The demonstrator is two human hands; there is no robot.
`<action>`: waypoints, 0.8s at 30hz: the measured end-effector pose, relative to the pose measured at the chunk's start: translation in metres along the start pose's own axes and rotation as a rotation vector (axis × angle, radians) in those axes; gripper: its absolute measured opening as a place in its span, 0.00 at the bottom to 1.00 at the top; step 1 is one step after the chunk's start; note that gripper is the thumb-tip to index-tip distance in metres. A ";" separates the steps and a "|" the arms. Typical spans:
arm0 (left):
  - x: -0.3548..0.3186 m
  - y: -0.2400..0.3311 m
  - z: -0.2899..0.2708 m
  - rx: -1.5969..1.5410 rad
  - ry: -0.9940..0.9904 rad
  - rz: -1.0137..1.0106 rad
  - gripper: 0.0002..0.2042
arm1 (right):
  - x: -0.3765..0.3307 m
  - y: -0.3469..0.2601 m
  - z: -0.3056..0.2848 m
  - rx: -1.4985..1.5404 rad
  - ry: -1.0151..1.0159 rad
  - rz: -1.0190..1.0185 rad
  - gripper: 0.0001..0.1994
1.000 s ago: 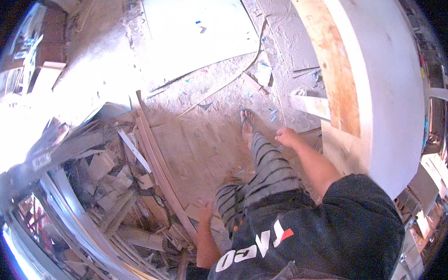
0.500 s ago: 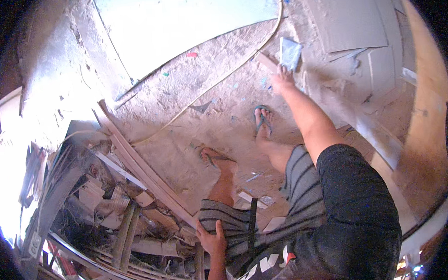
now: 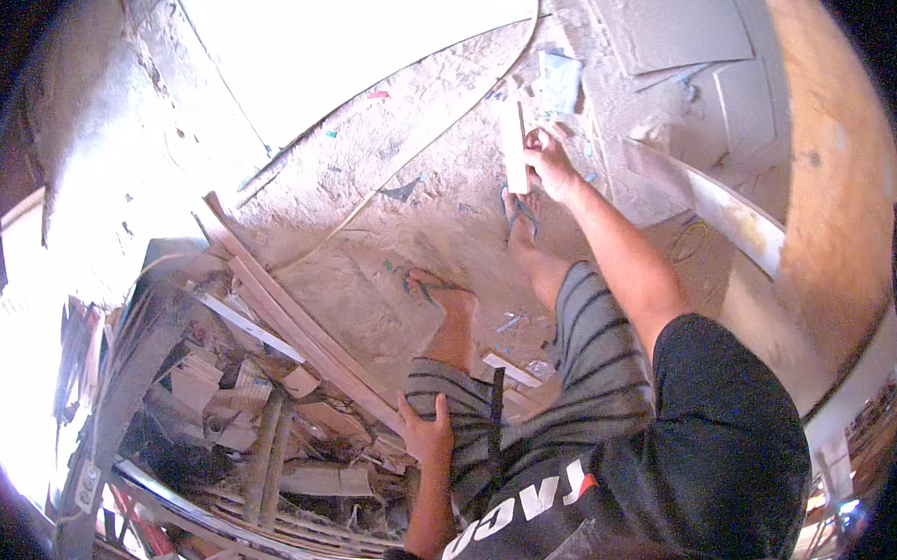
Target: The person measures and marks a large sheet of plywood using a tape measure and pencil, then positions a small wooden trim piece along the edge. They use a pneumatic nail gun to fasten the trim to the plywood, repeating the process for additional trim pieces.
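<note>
My right hand (image 3: pixel 552 163) is closed on one long side of a short, pale wooden board (image 3: pixel 514 149), which it holds above the dusty floor, near my right foot. Just beyond that hand, a crumpled light-blue and white packet (image 3: pixel 560 81) lies on the floor. My left hand (image 3: pixel 430 436) rests on the striped grey shorts (image 3: pixel 443 385) at my left knee, thumb and fingers apart, holding nothing.
Long wooden strips (image 3: pixel 306 336) lean at the left beside a cluttered rack of wood scraps (image 3: pixel 277 478). A pale cable (image 3: pixel 413 159) crosses the floor. Flat sheets (image 3: pixel 672 20) lie at the far right, near a white-edged board (image 3: pixel 721 208) and a tall wooden panel (image 3: pixel 828 153).
My right hand has taken hold of the wooden board beside the packet and raised it, drawing it slightly left and closer. My left hand stays at the knee.
</note>
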State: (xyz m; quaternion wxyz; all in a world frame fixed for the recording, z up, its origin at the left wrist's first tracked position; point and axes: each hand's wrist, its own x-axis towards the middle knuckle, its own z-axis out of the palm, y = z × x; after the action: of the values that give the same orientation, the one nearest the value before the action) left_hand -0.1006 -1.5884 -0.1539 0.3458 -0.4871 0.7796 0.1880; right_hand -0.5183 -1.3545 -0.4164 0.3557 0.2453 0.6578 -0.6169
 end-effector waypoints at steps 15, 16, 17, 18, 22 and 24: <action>0.015 -0.052 -0.057 0.221 -0.305 0.646 0.39 | -0.430 -0.158 -0.031 0.872 -0.293 -0.057 0.25; 0.014 -0.067 -0.060 0.235 -0.327 0.719 0.38 | -0.463 -0.142 -0.038 0.754 -0.170 -0.076 0.24; 0.062 -0.095 -0.053 0.350 -0.311 0.866 0.37 | -0.496 -0.128 -0.045 0.652 -0.051 -0.084 0.22; 0.098 -0.119 -0.045 0.442 -0.277 1.014 0.35 | -0.527 -0.116 -0.046 0.550 0.078 -0.096 0.21; 0.062 -0.073 -0.120 0.563 -0.255 0.928 0.26 | -0.620 0.006 -0.081 0.461 0.531 -0.127 0.15; 0.040 -0.044 -0.140 0.594 -0.143 0.862 0.23 | -0.658 0.087 -0.122 0.388 0.809 -0.079 0.12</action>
State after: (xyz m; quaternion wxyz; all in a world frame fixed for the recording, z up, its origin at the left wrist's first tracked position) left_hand -0.1226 -1.7217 -0.0840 0.4127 0.0105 0.9033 0.1170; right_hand -0.0602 -1.1471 0.0338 -0.0065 0.5035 0.6249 -0.5966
